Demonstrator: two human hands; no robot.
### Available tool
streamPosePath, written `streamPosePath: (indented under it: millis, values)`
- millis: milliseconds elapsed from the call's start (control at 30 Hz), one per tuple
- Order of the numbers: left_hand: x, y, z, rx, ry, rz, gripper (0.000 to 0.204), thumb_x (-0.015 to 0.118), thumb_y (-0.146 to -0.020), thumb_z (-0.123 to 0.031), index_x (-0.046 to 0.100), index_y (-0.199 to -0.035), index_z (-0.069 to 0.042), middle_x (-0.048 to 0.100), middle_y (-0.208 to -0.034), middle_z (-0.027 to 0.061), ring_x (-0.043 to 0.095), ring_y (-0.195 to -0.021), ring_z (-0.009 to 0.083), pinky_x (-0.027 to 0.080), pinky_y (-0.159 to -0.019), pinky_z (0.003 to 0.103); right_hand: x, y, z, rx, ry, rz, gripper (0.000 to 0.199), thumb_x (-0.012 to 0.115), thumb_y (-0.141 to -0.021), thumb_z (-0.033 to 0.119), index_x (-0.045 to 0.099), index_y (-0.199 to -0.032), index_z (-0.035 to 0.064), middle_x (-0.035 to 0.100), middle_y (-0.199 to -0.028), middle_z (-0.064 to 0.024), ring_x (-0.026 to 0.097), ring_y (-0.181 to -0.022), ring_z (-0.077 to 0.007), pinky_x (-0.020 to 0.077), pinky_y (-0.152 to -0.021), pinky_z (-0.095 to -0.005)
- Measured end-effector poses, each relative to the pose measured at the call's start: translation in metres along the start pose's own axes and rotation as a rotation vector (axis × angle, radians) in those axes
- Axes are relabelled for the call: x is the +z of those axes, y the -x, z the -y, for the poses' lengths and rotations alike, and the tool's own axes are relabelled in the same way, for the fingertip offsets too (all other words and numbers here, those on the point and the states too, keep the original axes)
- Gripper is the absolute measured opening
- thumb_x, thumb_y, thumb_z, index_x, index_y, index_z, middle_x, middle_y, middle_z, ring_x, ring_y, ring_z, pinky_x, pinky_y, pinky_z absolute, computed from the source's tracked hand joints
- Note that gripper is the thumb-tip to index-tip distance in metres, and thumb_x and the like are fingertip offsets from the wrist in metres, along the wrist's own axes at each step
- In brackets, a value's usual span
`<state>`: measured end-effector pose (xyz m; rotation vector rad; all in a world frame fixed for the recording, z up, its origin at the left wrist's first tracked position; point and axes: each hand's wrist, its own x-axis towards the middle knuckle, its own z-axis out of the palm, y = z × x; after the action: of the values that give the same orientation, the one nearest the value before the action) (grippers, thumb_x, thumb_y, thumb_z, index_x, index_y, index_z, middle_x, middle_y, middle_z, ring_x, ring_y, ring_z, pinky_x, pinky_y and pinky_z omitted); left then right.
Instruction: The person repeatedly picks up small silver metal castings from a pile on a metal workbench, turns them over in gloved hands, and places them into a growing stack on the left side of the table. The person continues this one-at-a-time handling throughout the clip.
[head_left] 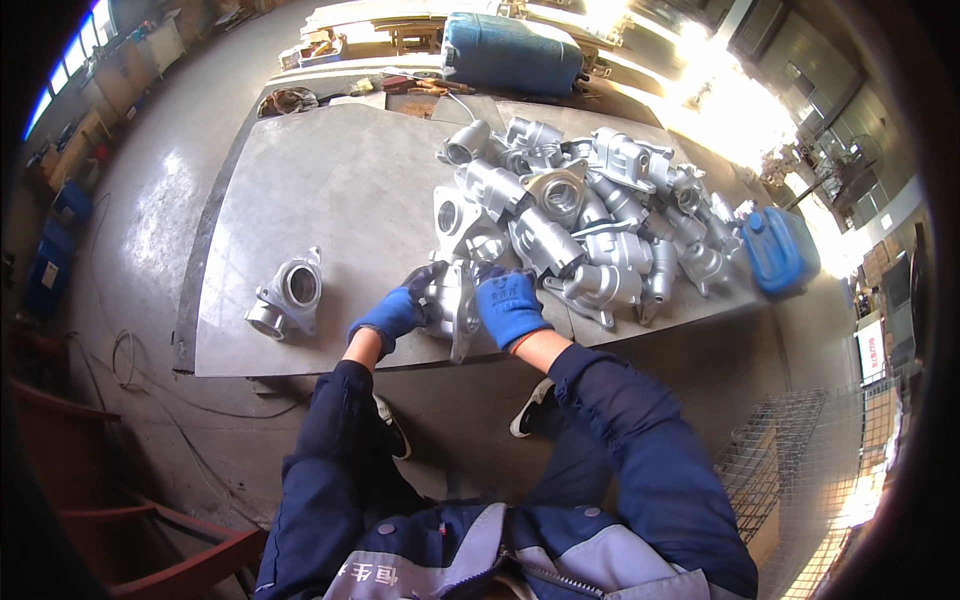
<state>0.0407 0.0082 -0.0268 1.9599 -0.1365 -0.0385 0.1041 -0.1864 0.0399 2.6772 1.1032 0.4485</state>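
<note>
Both my hands wear blue gloves with dark fingers. A silver metal casting [453,308] with a flange stands between them near the table's front edge. My left hand [398,305] grips its left side, fingers curled round it. On the other side my right hand [506,302] holds it near the top, with its fingertips partly hidden. Just beyond lies a heap of similar silver castings [560,235], tubular and flanged. One separate casting [299,285] with a round opening rests on the table to the left.
The grey metal table [300,170] spans the view in front of me. A blue jerrycan [778,250] stands at its right end, and a large blue drum [512,54] lies at the back. Tools [420,86] lie along the far edge. Cables [190,400] trail over the floor at left; a wire-mesh cage [790,430] stands at right.
</note>
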Motion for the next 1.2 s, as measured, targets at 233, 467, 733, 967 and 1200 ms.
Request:
streamPosePath:
  millis: [233,467,733,967,1200]
  values:
    - [-0.02,-0.011,-0.024,-0.122,-0.029,0.06,0.054,0.062,-0.082,-0.002,0.052,-0.134,-0.009,0.054,-0.133,0.0113,0.051,-0.118,0.019,0.046,-0.095,0.03,-0.004,0.005,0.005,0.088,-0.162,0.081,0.015,0.052,-0.085,0.015,0.064,-0.095,0.0124,0.067,-0.078,-0.0063,0.068,-0.073,-0.0244,0.0477,-0.065,-0.0431]
    - [-0.029,-0.065,-0.046,0.066,-0.325,0.243,0.045,0.061,-0.083,-0.006,0.056,-0.128,-0.011,0.059,-0.127,0.0122,0.059,-0.11,0.0267,0.045,-0.1,0.032,0.008,0.015,0.0,0.062,-0.105,-0.017,0.016,0.055,-0.085,0.017,0.061,-0.099,0.0123,0.067,-0.079,-0.0056,0.068,-0.074,-0.0217,0.0453,-0.06,-0.0432]
    - [-0.035,-0.068,-0.044,0.307,-0.657,0.393,0.039,0.043,-0.097,-0.006,0.051,-0.135,-0.008,0.058,-0.129,0.0136,0.055,-0.118,0.0289,0.045,-0.099,0.032,0.005,0.031,0.012,0.131,-0.291,0.071,0.015,0.057,-0.085,0.021,0.063,-0.098,0.0155,0.069,-0.085,-0.0034,0.068,-0.077,-0.0217,0.0462,-0.063,-0.0424]
    - [-0.022,-0.062,-0.062,-0.145,-0.098,0.322,0.04,0.047,-0.099,-0.029,0.056,-0.131,-0.006,0.06,-0.127,0.0127,0.056,-0.113,0.0251,0.041,-0.101,0.031,-0.007,0.022,0.0,0.055,-0.229,0.111,0.012,0.059,-0.084,0.022,0.067,-0.09,0.0155,0.07,-0.081,-0.0047,0.069,-0.076,-0.0227,0.048,-0.064,-0.0411]
    - [-0.006,-0.058,-0.067,-0.028,-0.334,0.1,0.047,0.047,-0.094,-0.044,0.062,-0.092,0.001,0.063,-0.084,0.0203,0.057,-0.075,0.0321,0.047,-0.072,0.04,-0.02,0.04,0.028,0.148,-0.26,0.127,0.012,0.057,-0.085,0.017,0.068,-0.085,0.014,0.07,-0.077,-0.0072,0.069,-0.067,-0.0235,0.0476,-0.057,-0.0411]
